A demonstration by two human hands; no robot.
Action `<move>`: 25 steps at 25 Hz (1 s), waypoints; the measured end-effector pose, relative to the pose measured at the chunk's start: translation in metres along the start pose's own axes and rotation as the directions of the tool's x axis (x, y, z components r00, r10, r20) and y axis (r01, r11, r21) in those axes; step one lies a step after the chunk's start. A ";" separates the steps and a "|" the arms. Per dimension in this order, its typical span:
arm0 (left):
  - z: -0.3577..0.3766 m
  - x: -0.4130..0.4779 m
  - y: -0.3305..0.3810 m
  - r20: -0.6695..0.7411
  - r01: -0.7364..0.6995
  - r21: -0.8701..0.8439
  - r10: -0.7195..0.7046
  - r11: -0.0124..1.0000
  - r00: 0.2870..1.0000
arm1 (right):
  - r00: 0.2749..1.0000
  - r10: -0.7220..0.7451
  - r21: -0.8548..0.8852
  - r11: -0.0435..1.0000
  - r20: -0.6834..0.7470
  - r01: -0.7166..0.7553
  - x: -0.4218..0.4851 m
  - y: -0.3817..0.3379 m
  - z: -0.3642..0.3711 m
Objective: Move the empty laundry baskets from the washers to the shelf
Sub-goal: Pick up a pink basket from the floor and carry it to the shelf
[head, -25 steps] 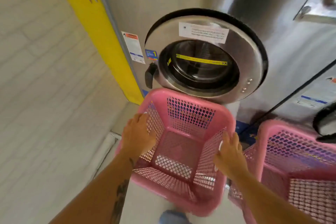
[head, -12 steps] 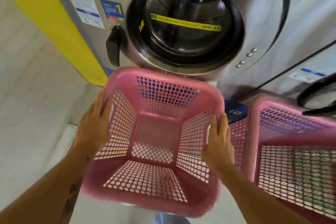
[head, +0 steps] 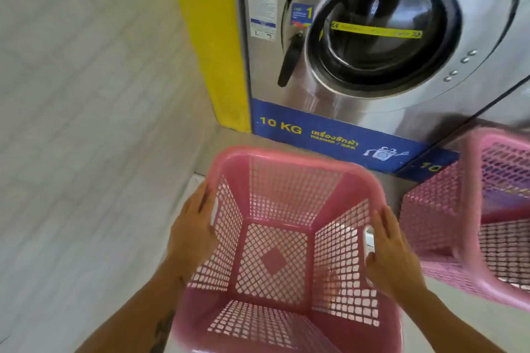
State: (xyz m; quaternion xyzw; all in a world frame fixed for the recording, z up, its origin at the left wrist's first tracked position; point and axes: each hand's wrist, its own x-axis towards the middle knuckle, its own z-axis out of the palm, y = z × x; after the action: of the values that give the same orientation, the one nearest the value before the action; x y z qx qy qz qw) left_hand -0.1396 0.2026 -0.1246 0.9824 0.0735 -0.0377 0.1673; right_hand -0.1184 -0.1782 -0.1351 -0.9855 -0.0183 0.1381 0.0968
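Left hand wrapped over one side rim, right hand clasping the opposite rim, both forearms extended forward, left forearm tattooed

A yellow panel beside pale wall tiles; grey floor below.

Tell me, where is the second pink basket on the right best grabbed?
Probably by the thick rim of the second pink basket, one hand on each side from above. Its mouth faces up, and the mesh walls offer less solid hold than the smooth rim.
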 end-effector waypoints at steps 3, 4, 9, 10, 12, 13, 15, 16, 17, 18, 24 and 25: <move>0.023 -0.023 -0.024 0.009 0.017 -0.028 -0.017 0.999 1.000 | 0.999 0.039 -0.021 0.999 0.029 -0.039 -0.017 -0.013 0.038; 0.036 -0.026 -0.031 0.002 0.009 -0.024 -0.009 1.000 1.000 | 0.997 0.056 -0.027 0.998 0.044 -0.055 -0.018 -0.015 0.052; 0.118 -0.040 -0.069 -0.019 -0.009 0.028 0.009 1.000 1.000 | 0.990 0.112 -0.084 0.991 0.084 -0.105 -0.017 -0.014 0.123; 0.131 -0.043 -0.076 -0.028 -0.012 0.024 0.012 1.000 1.000 | 0.990 0.110 -0.099 0.990 0.086 -0.101 -0.017 -0.014 0.135; 0.149 -0.050 -0.086 -0.039 -0.006 0.015 0.007 1.000 0.999 | 0.991 0.102 -0.126 0.988 0.089 -0.091 -0.021 -0.012 0.158; 0.155 -0.053 -0.090 -0.037 -0.006 0.016 0.007 1.000 0.999 | 0.993 0.088 -0.128 0.989 0.075 -0.078 -0.024 -0.012 0.166; 0.158 -0.055 -0.095 -0.005 0.006 0.030 -0.006 1.000 1.000 | 0.997 0.063 -0.093 0.994 0.049 -0.058 -0.026 -0.016 0.169; 0.157 -0.055 -0.095 0.012 0.014 0.045 -0.015 0.999 1.000 | 0.996 0.067 -0.057 0.996 0.055 -0.064 -0.026 -0.018 0.166; 0.153 -0.054 -0.094 0.027 0.024 0.059 -0.025 0.998 0.999 | 0.995 0.078 -0.013 0.997 0.065 -0.077 -0.026 -0.020 0.159; 0.147 -0.053 -0.090 0.029 0.038 0.063 -0.040 0.997 0.999 | 0.994 0.085 0.034 0.996 0.071 -0.088 -0.026 -0.021 0.152; 0.084 -0.056 -0.010 0.033 0.244 -0.314 -0.246 0.918 0.969 | 0.995 0.058 0.257 0.964 0.076 -0.075 -0.049 -0.021 0.069; 0.073 -0.059 0.008 0.042 0.236 -0.373 -0.237 0.897 0.970 | 0.992 0.068 0.269 0.959 0.109 -0.095 -0.059 -0.019 0.049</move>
State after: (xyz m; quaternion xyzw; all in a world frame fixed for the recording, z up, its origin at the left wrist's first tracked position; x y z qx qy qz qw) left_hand -0.2006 0.1634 -0.1848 0.9160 0.1985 -0.0408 0.3462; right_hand -0.1892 -0.1540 -0.1614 -0.9546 0.0368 0.1918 0.2251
